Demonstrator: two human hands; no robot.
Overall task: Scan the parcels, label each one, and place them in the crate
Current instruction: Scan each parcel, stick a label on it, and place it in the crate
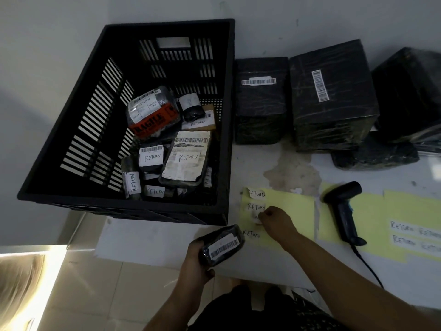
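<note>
My left hand (194, 259) grips a small black plastic-wrapped parcel (222, 246) with a white barcode strip facing up. My fingers are curled under it and my thumb lies along its near edge, and I hold it over the near edge of the white table (298, 163).

My right hand (274, 219), at two o'clock from the parcel, has its fingertips bunched together, pinching a white paper sticker (255, 217) on the pale yellow backing sheet (288, 206). Other stickers on that sheet read RETURN.

The black slatted plastic crate (119, 203) sits at eleven o'clock from the parcel, with labelled parcels lying in its right half. The black handheld barcode scanner (343, 211) lies at three o'clock from my right hand. Two black film-wrapped boxes (331, 91) stand against the wall at one o'clock.
</note>
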